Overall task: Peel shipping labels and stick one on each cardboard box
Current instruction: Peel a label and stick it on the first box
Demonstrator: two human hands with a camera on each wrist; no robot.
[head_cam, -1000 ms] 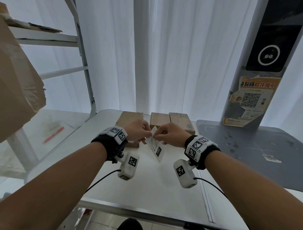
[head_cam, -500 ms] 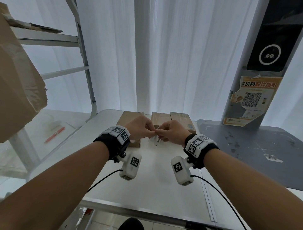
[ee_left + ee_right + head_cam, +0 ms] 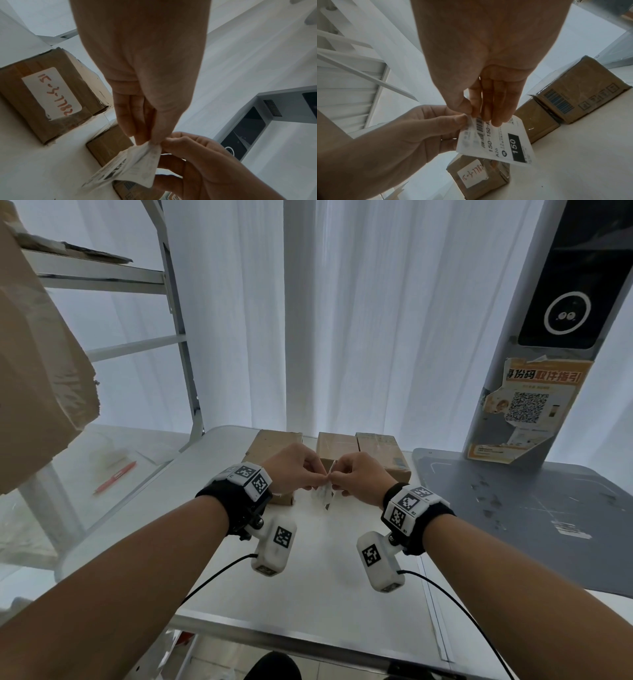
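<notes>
A white shipping label [image 3: 324,495] with barcode and "150" print [image 3: 496,140] hangs above the table between both hands. My left hand [image 3: 320,480] pinches its upper corner with thumb and fingertips [image 3: 150,140]. My right hand [image 3: 337,479] pinches the same corner right beside it [image 3: 476,113]. Three cardboard boxes stand at the back of the white table [image 3: 308,577]. The left box [image 3: 274,440] bears a white sticker with red handwriting [image 3: 51,93]. The middle box [image 3: 335,445] and the right box [image 3: 380,450], which has a printed barcode [image 3: 559,102], touch each other.
A grey kiosk base [image 3: 531,518] with a poster-covered pillar [image 3: 527,405] borders the table's right side. A metal shelf frame [image 3: 178,337] and a large cardboard box [image 3: 37,371] stand at the left. A red pen [image 3: 114,477] lies on the lower left surface.
Both hands have drawn closer together at the label's top corner and moved slightly toward the boxes. The label, seen flat before, now hangs nearly edge-on in the head view.
</notes>
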